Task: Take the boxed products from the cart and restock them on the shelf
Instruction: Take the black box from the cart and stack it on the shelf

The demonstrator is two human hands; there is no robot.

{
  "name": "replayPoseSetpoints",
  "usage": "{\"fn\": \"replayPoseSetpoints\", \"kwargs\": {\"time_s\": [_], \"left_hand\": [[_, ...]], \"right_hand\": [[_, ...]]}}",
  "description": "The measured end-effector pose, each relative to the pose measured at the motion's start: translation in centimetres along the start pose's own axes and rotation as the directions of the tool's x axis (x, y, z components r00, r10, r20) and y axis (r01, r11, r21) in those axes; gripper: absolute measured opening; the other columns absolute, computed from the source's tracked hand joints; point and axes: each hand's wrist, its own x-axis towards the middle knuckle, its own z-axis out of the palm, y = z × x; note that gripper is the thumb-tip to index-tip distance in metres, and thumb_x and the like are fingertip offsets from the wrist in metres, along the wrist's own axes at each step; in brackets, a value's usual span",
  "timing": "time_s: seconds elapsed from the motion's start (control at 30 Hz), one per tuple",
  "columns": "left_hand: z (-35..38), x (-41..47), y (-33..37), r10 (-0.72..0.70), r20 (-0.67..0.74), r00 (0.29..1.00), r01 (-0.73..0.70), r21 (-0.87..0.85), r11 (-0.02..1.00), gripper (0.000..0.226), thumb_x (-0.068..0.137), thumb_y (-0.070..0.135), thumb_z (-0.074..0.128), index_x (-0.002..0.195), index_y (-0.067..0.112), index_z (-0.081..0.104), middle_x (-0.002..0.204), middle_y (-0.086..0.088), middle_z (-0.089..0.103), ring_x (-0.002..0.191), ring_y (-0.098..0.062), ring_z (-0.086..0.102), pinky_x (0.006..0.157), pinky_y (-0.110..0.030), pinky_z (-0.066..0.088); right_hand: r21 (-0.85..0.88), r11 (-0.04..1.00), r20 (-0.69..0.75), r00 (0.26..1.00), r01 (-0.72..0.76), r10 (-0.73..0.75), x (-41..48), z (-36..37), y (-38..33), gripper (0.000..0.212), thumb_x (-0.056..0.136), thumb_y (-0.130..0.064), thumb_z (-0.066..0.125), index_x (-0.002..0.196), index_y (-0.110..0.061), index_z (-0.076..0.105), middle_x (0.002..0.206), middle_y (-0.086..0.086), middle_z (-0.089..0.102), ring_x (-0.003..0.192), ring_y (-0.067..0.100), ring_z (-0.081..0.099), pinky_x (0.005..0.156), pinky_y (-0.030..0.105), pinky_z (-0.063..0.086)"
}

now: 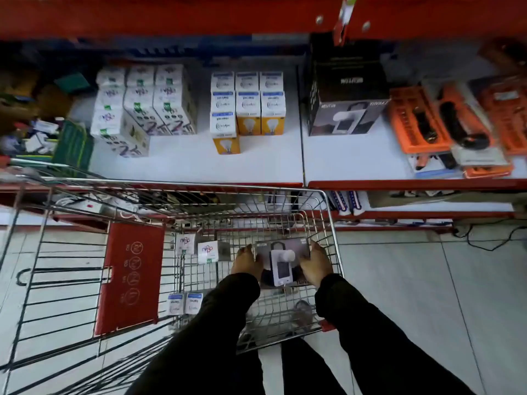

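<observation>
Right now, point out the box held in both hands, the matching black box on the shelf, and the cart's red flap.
Held box (281,262): head view, printed top face.
Shelf box (346,118): head view, front face.
Red flap (129,277): head view, panel middle.

Dim, soft overhead light, deep shadow under the upper shelf (171,15); wide-angle bending and blur toward the edges.

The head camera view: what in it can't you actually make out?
- Bottom of the dark printed box in the wire cart: hidden; left hand and right hand cover its sides.
- Small print on the white bulb boxes: too small.
- Dark clutter at far left: blurred, shadowed.
- Orange blister packs: rightmost cut off by the frame edge.
</observation>
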Motion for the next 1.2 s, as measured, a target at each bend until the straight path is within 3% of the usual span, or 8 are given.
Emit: {"fn": "replayPoseSetpoints", "kwargs": {"time_s": [0.1,0.2,0.47,0.6,0.77,0.93,1.07,1.2], "left_hand": [[1.6,1.8,-1.0,-0.145,0.090,0.985,0.145,0.014,0.989,0.049,0.103,0.033,0.039,0.141,0.002,0.042,0.146,-0.021,0.048,0.132,-0.035,0.049,0.106,-0.037,0.040],[2.9,2.3,-1.4,-0.137,0.120,0.983,0.143,-0.044,0.989,0.043,0.103,0.026,0.039,0.140,0.005,0.045,0.142,-0.020,0.053,0.130,-0.036,0.051,0.104,-0.038,0.041],[3.2,1.4,-2.4,-0.131,-0.049,0.990,0.109,-0.310,0.944,0.032,0.097,0.018,0.052,0.126,0.003,0.054,0.125,-0.018,0.066,0.115,-0.034,0.063,0.090,-0.035,0.048],[1.1,-0.7,-2.3,-0.103,-0.124,0.987,0.053,-0.360,0.932,0.033,0.098,0.020,0.053,0.127,0.005,0.053,0.125,-0.017,0.067,0.113,-0.035,0.063,0.086,-0.033,0.047],[-2.1,-3.8,-2.2,-0.008,-0.234,0.972,-0.101,-0.452,0.886,0.041,0.091,0.036,0.063,0.120,0.007,0.056,0.118,-0.013,0.069,0.107,-0.031,0.066,0.089,-0.035,0.052],[-4.7,-7.1,-1.1,0.097,-0.328,0.940,-0.284,-0.592,0.754,0.026,0.088,0.038,0.067,0.104,0.022,0.054,0.115,-0.008,0.066,0.104,-0.024,0.064,0.089,-0.038,0.054],[-6.1,-8.9,0.4,0.233,-0.466,0.854,-0.485,-0.548,0.682,0.033,0.077,0.061,0.063,0.103,0.043,0.055,0.115,0.001,0.067,0.105,-0.019,0.066,0.090,-0.043,0.057],[-7.3,-10.1,3.5,0.331,-0.524,0.785,-0.596,-0.490,0.636,0.057,0.081,0.054,0.066,0.133,0.043,0.046,0.128,0.004,0.061,0.113,-0.016,0.062,0.091,-0.036,0.055]], "right_hand": [[0.016,1.000,0.000,1.000,-0.027,0.027,1.3,1.0,1.2,0.020,0.093,-0.001,0.049,0.107,0.005,0.062,0.111,0.021,0.066,0.105,0.033,0.062,0.077,0.029,0.043],[-0.010,0.998,0.029,0.997,-0.069,0.069,2.1,2.0,2.3,0.022,0.095,-0.004,0.048,0.113,0.003,0.059,0.110,0.015,0.063,0.105,0.030,0.060,0.079,0.026,0.040],[0.034,0.991,0.013,0.991,-0.130,0.130,1.3,2.2,3.0,0.013,0.094,-0.005,0.049,0.099,-0.006,0.061,0.102,0.011,0.065,0.086,0.020,0.056,0.054,0.009,0.035],[0.054,0.992,-0.060,0.992,-0.111,0.114,-0.4,1.4,1.7,0.027,0.096,-0.013,0.053,0.120,-0.003,0.060,0.121,0.014,0.062,0.102,0.027,0.061,0.072,0.019,0.041],[0.158,0.987,-0.127,0.991,-0.022,0.043,-3.2,-0.3,-0.5,0.047,0.098,-0.023,0.054,0.142,-0.007,0.047,0.142,0.017,0.051,0.125,0.031,0.055,0.103,0.028,0.041],[0.260,0.959,-0.257,0.965,0.115,-0.046,-6.3,-2.6,-2.7,0.049,0.094,-0.025,0.062,0.139,-0.009,0.051,0.147,0.013,0.046,0.135,0.031,0.046,0.111,0.033,0.034],[0.330,0.899,-0.428,0.894,0.289,-0.130,-8.1,-4.5,-3.7,0.040,0.088,-0.022,0.068,0.126,-0.010,0.061,0.131,0.007,0.055,0.118,0.022,0.057,0.109,0.041,0.044],[0.331,0.834,-0.557,0.805,0.442,-0.206,-9.0,-7.1,-4.8,0.035,0.088,-0.013,0.069,0.122,-0.009,0.062,0.120,0.000,0.054,0.105,0.009,0.055,0.100,0.025,0.045]]}}
